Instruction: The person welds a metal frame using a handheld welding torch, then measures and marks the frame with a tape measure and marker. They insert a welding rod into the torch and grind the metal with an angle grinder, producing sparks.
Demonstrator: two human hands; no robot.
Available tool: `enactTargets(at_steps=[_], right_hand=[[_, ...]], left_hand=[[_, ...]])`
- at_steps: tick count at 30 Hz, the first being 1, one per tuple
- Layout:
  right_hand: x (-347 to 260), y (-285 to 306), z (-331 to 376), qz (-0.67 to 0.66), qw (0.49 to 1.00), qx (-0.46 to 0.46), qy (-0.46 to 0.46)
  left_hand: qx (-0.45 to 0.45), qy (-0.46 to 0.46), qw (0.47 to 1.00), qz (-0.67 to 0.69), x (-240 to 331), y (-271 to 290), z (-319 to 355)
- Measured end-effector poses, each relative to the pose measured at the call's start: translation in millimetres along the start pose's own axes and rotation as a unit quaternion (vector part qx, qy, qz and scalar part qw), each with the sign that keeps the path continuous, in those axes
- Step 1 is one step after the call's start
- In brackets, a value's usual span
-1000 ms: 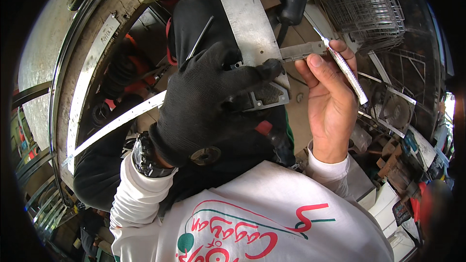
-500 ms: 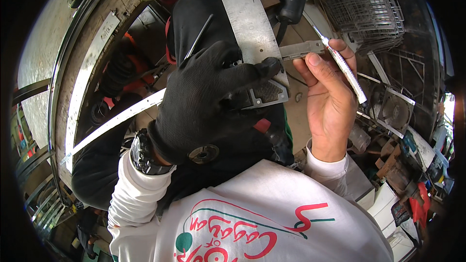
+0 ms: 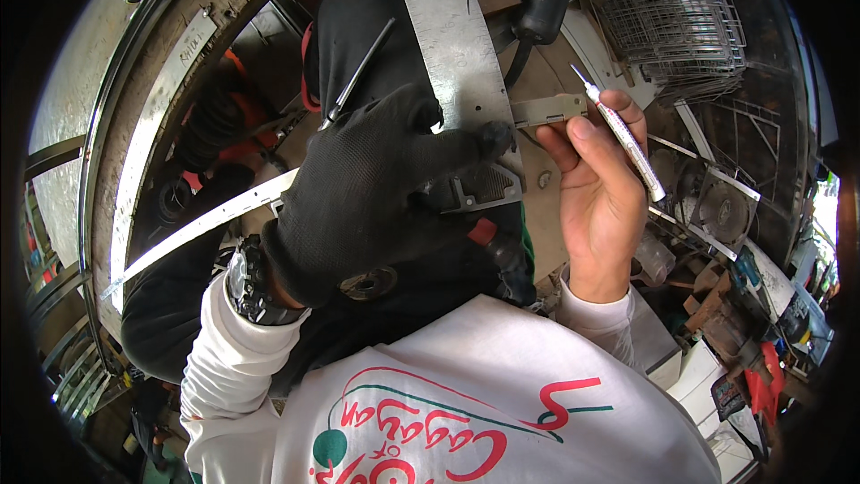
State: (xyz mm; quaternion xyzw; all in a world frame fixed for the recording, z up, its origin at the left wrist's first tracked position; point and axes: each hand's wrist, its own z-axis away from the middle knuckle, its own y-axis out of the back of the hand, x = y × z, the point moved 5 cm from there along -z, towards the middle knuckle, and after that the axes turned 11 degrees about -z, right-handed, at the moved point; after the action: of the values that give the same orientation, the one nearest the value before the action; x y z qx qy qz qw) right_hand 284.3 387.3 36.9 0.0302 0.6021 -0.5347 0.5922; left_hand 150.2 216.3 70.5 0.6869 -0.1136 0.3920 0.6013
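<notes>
Here, in the head view, the left hand (image 3: 367, 188), covered by a black knit glove, lies palm-down across a wide flat steel strip (image 3: 452, 31), its gloved fingers spread slightly apart and pressed flat, the forefinger tip reaching the strip's right edge beside a small metal hinge (image 3: 548, 109). The hinge lies crosswise to the strip, its long axis near horizontal, projecting from the strip's right edge toward the right hand (image 3: 596, 193). The bare right hand holds the hinge's free end under the thumb, thumb and forefinger closed on it, while the remaining fingers curl around a slim white marker pen (image 3: 620, 133). The pen lies diagonally, its long axis running from lower right to upper left, with the fine metal tip pointing up-left and standing just above the hinge's right end; whether the tip touches metal cannot be told. The pen barrel carries a band of small red and dark print, too small to read. The steel strip runs from the top edge downward and slightly right, passing under the gloved hand; below the glove a grey ribbed metal plate (image 3: 479, 186) sits against it. A wristwatch (image 3: 251, 282) shows on the left wrist above a white sleeve. The white shirt (image 3: 466, 403) at the lower edge bears a red and green curved emblem with red script. A teal-bodied power tool (image 3: 542, 0) lies at the top beside the strip, and a wire mesh basket (image 3: 672, 13) stands at upper right, well apart from both hands.
</notes>
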Motion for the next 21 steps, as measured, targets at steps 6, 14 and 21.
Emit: enactTargets(at_steps=[6,14,21], right_hand=[[-23,11,9,0.248,0.945,-0.024,0.211],[-19,-8,32,0.353,0.864,-0.264,0.244],[-12,-20,28,0.421,0.815,-0.272,0.29]], left_hand=[[-0.006,-0.019,0.999,-0.034,-2,0,3],[0.003,-0.025,0.999,-0.02,3,-2,1],[0.018,-0.012,1.0,-0.008,3,-5,2]])
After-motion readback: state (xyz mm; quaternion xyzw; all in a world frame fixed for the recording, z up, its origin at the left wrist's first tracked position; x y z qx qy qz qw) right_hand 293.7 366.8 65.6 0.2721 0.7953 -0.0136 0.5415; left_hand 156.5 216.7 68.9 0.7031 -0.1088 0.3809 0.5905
